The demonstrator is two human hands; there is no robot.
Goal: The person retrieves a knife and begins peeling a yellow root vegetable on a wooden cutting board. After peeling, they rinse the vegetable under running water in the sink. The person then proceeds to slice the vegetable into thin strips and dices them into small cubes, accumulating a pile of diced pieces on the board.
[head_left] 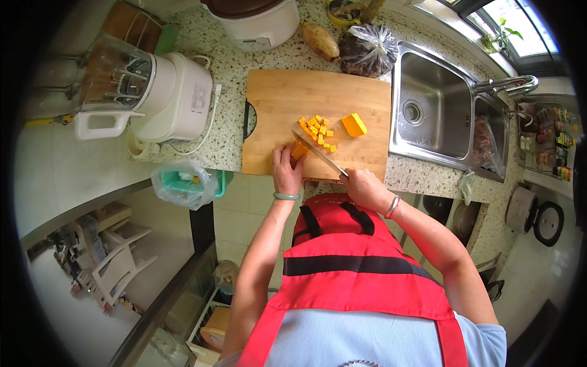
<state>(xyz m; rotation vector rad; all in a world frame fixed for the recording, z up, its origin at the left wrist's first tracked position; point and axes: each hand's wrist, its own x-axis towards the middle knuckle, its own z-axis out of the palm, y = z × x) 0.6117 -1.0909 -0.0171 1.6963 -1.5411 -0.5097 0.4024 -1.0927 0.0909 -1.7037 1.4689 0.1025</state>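
A wooden cutting board [275, 98] lies on the speckled counter in front of me. Near its front edge, my left hand [287, 168] is closed on an orange piece of pumpkin [299, 150], fingers curled against it. My right hand [365, 189] grips the handle of a kitchen knife [327, 159]. The blade slants up and left across the board, its tip beside the held piece. Just beyond the blade are several small orange cubes [317, 126], loosely heaped. To their right sits a larger orange block [354, 125], apart from both hands.
Right of the board is a steel sink [437, 104] with a faucet [507, 84]. A white blender [174, 98] stands at left, with a bag-lined green bin [189, 183] below it. Behind the board are a rice cooker [254, 24], a brown tuber [320, 41] and a plastic bag [369, 50].
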